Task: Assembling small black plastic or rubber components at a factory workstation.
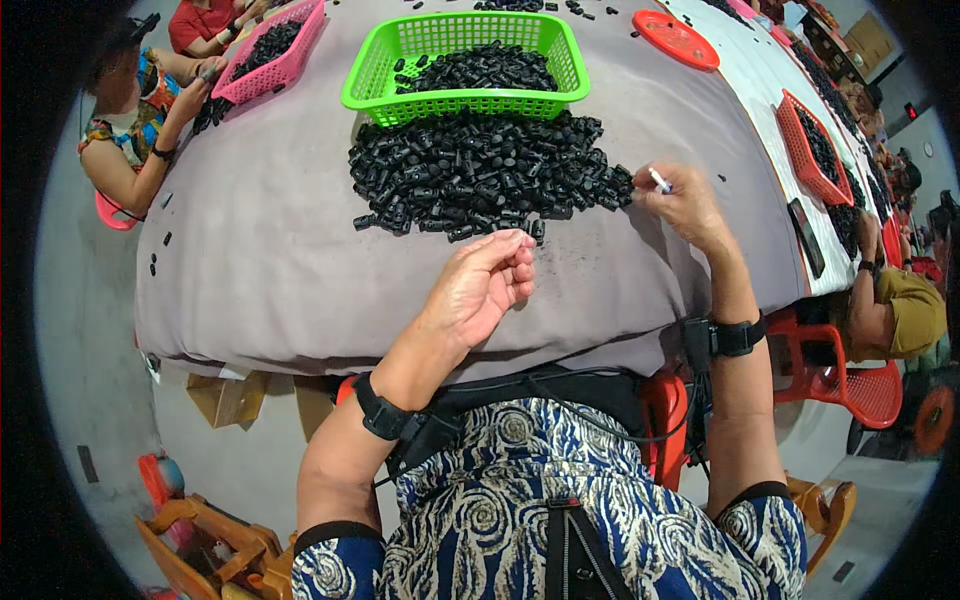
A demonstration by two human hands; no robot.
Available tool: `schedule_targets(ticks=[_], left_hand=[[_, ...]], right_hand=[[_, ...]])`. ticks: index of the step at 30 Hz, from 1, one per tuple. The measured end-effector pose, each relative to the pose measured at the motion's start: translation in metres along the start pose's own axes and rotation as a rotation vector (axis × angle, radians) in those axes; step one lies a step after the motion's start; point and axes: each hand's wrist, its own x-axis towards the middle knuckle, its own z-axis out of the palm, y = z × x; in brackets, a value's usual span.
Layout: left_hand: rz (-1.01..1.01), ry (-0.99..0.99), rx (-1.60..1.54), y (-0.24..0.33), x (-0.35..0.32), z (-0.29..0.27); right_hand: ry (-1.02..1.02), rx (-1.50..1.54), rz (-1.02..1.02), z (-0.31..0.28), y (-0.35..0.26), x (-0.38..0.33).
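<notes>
A heap of small black cylindrical plastic parts (480, 170) is spread over the grey cloth in front of me. My left hand (485, 285) is at the heap's near edge, palm partly turned up, fingers curled and thumb against the index finger. One black part (538, 232) stands right by its fingertips; whether they grip it or anything else, I cannot make out. At the heap's right end, my right hand (685, 205) is closed around a short white pen-like tool (660, 181). Its fingertips reach the outermost black parts, and its outline is slightly blurred.
Behind the heap stands a green basket (465, 105) partly filled with black parts. A red tray (676, 40) lies at the far right. Co-workers sit at both sides, near a pink basket (270, 50) and a red basket (815, 150). A dark phone-like slab (806, 238) lies at the right.
</notes>
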Motion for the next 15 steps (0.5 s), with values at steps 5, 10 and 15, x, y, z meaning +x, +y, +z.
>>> schedule_targets(ticks=[5, 10, 15], left_hand=[[0.009, 0.001, 0.001, -0.001, 0.0, 0.001], [-0.003, -0.002, 0.003, -0.001, -0.002, 0.005], [0.025, -0.022, 0.054, -0.002, -0.002, 0.006]], right_hand=[[-0.027, -0.124, -0.136, 0.008, -0.001, -0.005], [-0.052, -0.137, -0.077, 0.011, -0.005, -0.006], [-0.091, 0.04, 0.031, 0.019, -0.02, -0.012]])
